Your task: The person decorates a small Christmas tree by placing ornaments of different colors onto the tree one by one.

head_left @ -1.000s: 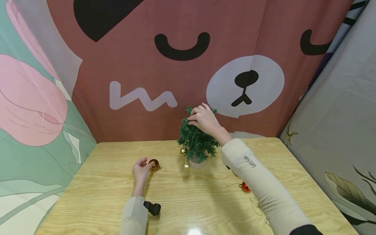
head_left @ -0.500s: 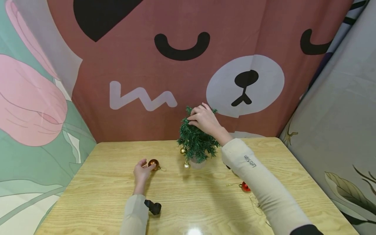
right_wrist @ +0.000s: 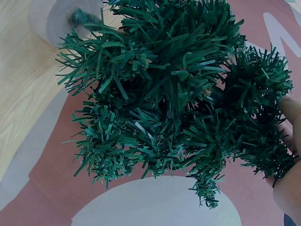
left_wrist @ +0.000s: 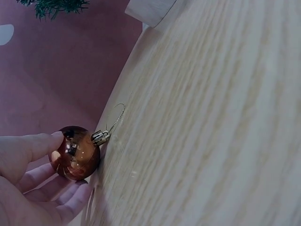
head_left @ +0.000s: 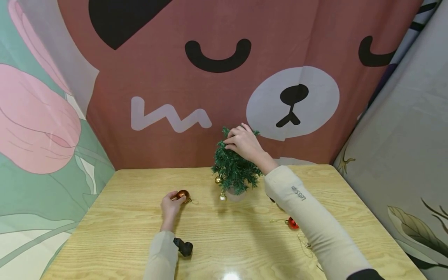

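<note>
A shiny copper-brown Christmas ball [head_left: 182, 195] with a gold cap and a thin gold loop lies on the table, left of centre. My left hand [head_left: 170, 204] holds it from the left; in the left wrist view the thumb [left_wrist: 44, 142] presses its upper side and the fingers curl under the ball. A small green artificial Christmas tree [head_left: 232, 165] stands near the table's back edge in a pale pot [head_left: 235, 195]. High up, my right hand [head_left: 243, 143] grips its top, with foliage between thumb and fingers in the right wrist view. A gold ball [head_left: 218, 180] and a pearly ball [head_left: 222, 196] hang on the tree's left.
On the right of the wooden table [head_left: 224, 233] lies a red ball [head_left: 292, 223] beside my right sleeve [head_left: 304, 210], with gold loops [head_left: 305, 245] nearer the front. A curtain [head_left: 157, 147] with a printed bear hangs right behind the table.
My left hand has moved slightly right and its fingers have closed around the copper-brown Christmas ball. The right hand stays on the tree top.
</note>
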Demonstrator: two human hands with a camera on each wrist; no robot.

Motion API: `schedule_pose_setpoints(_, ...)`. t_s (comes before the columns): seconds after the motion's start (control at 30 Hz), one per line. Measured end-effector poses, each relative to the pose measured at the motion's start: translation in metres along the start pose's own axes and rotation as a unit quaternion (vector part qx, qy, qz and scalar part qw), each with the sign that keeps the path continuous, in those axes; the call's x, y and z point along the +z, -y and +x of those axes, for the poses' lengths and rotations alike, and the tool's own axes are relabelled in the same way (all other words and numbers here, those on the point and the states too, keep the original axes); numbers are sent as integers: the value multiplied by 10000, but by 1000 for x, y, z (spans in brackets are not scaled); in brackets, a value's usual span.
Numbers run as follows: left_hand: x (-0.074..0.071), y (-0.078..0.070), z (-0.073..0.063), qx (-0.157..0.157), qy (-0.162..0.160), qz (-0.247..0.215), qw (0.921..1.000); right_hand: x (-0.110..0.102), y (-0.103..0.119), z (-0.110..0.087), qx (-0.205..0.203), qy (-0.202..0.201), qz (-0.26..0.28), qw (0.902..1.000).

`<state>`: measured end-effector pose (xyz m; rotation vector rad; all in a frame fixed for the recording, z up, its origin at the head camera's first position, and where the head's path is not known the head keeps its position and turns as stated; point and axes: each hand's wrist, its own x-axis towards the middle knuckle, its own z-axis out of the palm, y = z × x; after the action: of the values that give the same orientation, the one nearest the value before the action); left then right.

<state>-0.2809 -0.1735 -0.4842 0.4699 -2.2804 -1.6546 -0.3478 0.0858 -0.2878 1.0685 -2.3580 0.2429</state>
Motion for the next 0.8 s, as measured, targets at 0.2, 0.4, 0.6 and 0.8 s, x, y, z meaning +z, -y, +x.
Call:
schedule_pose_setpoints(0.2, -1, -1, 0, -5, -57, 46, 10000, -1, 0, 0, 29, 9, -7, 10000)
schedule_pose_setpoints(0.4, -2, 6, 4, 10, -213, -121, 9997, 0, 1, -1, -3, 17, 11, 10000)
schedule_pose_setpoints(0.6, -2, -3, 0, -226, -149, -72, 9996, 1, 1, 0, -22, -61, -36, 10000)
schedule_pose_setpoints(0.8, -1, -10, -1, -269, -95, -196, 9994, 1, 2, 0, 18, -74, -32, 10000)
